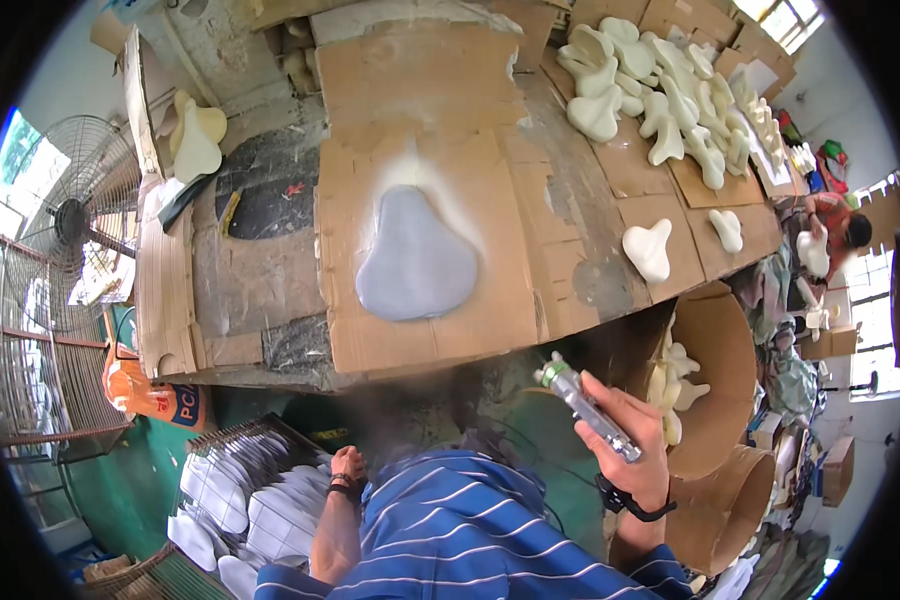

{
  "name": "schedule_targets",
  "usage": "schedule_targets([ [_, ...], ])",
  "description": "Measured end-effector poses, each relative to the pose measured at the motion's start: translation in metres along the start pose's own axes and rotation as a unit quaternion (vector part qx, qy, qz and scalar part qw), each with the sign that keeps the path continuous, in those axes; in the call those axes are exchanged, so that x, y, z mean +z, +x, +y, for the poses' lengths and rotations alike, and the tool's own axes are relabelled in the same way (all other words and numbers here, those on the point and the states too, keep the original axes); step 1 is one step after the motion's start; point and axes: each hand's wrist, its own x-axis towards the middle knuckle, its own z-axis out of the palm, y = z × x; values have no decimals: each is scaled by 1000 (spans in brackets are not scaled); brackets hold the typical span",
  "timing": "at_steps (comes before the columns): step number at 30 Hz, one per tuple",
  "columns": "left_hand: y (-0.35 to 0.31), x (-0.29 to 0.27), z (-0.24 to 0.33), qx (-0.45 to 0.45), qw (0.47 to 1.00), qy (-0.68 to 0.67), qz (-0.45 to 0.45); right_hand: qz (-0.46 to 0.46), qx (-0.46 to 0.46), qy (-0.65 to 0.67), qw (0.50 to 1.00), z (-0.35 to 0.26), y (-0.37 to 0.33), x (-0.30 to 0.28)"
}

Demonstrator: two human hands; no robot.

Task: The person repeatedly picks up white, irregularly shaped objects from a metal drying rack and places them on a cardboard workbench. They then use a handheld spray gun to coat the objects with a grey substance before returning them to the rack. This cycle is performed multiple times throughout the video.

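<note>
A grey, pear-shaped pad like a bicycle saddle lies on a cardboard sheet in the middle of the worktable, its narrow end pointing away from me. Pale overspray rings its far end. My right hand grips a metal spray gun with a green ring at its head, held off the table's near edge, to the right of the pad. Close to my body on the left, my left hand is curled into a fist, with nothing visible in it.
Cream saddle-shaped pieces are heaped at the far right; two lie apart nearer me. A wire basket of pale pads stands lower left, cardboard drums at right. A large fan is at left. Another person sits far right.
</note>
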Motion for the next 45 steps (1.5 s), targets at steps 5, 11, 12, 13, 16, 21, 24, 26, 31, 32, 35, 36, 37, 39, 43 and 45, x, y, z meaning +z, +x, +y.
schedule_targets([
  [5, 21, 1, 4, 13, 1000, -19, -12, -81, -29, -58, 995, 3, -4, -10],
  [11, 24, 8, 16, 12, 1000, 5, 1, 11, -26, -26, 999, 6, -3, -8],
  [12, 25, 10, 21, 15, 1000, 15, 6, 30, -12, -30, 999, 5, -6, -10],
  [13, 24, 9, 21, 19, 1000, 18, 3, 46, 2, -31, 998, 6, -11, -11],
  [16, 21, 11, 28, 31, 999, 17, 4, 34, 42, -37, 998, 12, -24, -23],
  [21, 9, 22, 50, 160, 986, -16, 44, 31, 82, -23, 996, 27, -44, -18],
  [24, -1, 46, 93, 273, 960, -25, 52, -48, 55, 33, 997, 30, -47, -12],
  [26, -11, 69, 130, 328, 942, -54, 41, -6, 60, 37, 998, 26, -44, -3],
  [31, 7, 130, 219, 483, 841, 154, 188, -11, 70, 47, 996, 32, -40, -13],
  [32, 12, 141, 237, 500, 820, 188, 207, -14, 73, 41, 996, 33, -42, -17],
  [35, 27, 167, 269, 493, 805, 234, 233, 35, 83, 11, 996, 42, -41, -26],
  [36, 28, 175, 276, 483, 808, 240, 237, -2, 74, 11, 997, 43, -40, -33],
  [37, 26, 185, 282, 450, 809, 270, 263, 27, 88, 21, 996, 41, -38, -32],
  [39, 18, 197, 291, 421, 817, 281, 275, 82, 114, 41, 989, 34, -31, -29],
  [43, 7, 197, 300, 409, 800, 335, 285, -23, 56, 63, 996, 50, -25, -40],
  [45, 10, 190, 304, 415, 784, 364, 285, 31, 64, 52, 996, 53, -22, -35],
])
